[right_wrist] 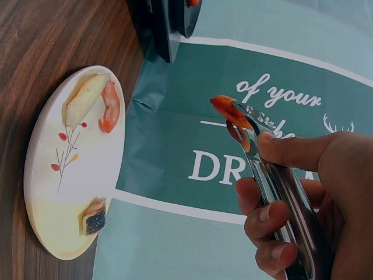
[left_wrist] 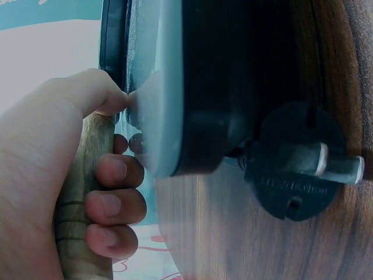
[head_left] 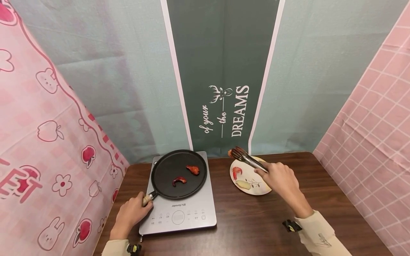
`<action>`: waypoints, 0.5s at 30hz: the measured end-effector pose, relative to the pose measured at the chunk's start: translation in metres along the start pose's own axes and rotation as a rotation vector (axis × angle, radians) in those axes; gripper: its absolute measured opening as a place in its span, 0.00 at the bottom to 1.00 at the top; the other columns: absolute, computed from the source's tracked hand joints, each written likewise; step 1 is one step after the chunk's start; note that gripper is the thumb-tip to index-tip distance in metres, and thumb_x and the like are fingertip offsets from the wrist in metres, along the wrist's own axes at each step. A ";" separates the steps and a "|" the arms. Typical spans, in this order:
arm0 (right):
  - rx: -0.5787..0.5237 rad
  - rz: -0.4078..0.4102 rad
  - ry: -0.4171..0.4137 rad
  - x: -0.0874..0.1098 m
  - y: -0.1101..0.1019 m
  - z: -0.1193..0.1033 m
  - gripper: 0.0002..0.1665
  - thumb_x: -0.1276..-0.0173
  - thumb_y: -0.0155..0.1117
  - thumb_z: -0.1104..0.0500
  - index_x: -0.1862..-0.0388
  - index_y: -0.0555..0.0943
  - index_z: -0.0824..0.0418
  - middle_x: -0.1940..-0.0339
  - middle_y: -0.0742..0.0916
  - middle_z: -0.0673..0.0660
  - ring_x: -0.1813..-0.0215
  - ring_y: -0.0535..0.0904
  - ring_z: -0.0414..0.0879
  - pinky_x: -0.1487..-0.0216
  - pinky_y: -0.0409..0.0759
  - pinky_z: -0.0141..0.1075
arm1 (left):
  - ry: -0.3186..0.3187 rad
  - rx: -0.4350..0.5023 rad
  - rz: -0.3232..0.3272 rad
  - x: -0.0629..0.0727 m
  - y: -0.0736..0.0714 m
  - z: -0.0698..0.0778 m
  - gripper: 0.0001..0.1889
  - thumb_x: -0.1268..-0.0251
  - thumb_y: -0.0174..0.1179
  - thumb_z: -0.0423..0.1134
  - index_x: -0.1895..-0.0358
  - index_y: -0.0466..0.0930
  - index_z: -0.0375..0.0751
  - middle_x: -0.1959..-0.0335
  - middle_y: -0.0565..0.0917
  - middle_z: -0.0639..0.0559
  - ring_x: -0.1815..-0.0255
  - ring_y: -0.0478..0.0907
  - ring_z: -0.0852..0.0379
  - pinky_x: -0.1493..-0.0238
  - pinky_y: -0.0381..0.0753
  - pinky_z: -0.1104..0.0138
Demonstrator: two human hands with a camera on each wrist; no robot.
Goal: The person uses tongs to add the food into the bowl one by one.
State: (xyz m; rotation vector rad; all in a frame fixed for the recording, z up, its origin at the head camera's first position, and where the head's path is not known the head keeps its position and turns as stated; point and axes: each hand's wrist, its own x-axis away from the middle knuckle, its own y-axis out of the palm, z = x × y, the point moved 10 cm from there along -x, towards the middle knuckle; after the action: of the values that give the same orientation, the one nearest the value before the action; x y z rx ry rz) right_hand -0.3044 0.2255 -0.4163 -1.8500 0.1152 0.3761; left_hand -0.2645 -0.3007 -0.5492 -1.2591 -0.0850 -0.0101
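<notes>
My left hand (head_left: 132, 212) grips the wooden handle (left_wrist: 87, 175) of a round black frying pan (head_left: 176, 161), fingers curled round it. In the pan lie a drumstick-like reddish piece (head_left: 193, 170) and a curled dark red piece (head_left: 179, 181). Over the plate's far left edge, my right hand (head_left: 283, 177) holds metal tongs (head_left: 254, 163). An orange-red food piece (right_wrist: 230, 109) is pinched between the tongs' tips. On the white plate (head_left: 253, 171) lie a red-and-white shrimp (head_left: 236, 172), a pale yellow oblong piece (head_left: 243, 184) and a small dark-and-pale piece (right_wrist: 94, 217).
The pan sits on a silver induction cooker (head_left: 209, 206) with a control panel at its front. A black plug (left_wrist: 297, 169) shows beside the cooker in the left wrist view. Printed cloths (head_left: 224, 53) hang behind and at both sides of the brown wooden table (head_left: 237, 220).
</notes>
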 end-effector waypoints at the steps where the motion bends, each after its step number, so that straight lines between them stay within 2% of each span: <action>1: 0.000 0.002 -0.003 0.000 0.000 -0.001 0.23 0.31 0.74 0.43 0.46 0.90 0.57 0.81 0.81 0.58 0.77 0.76 0.55 0.75 0.72 0.54 | 0.000 -0.001 0.000 0.000 0.000 0.000 0.15 0.32 0.61 0.51 0.61 0.72 0.43 0.77 0.77 0.47 0.78 0.73 0.49 0.73 0.72 0.51; 15: -0.011 -0.003 -0.029 -0.006 0.004 -0.014 0.13 0.31 0.73 0.44 0.60 0.87 0.52 0.85 0.72 0.51 0.78 0.71 0.51 0.77 0.66 0.47 | 0.002 -0.008 0.006 -0.001 -0.001 0.000 0.16 0.32 0.62 0.52 0.60 0.72 0.42 0.77 0.78 0.45 0.78 0.75 0.47 0.73 0.72 0.50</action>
State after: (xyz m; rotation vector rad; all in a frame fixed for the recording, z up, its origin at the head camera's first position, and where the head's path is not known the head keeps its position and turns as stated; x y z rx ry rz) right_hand -0.3083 0.2102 -0.4141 -1.8550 0.0901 0.4024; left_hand -0.2651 -0.3008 -0.5485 -1.2671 -0.0801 -0.0066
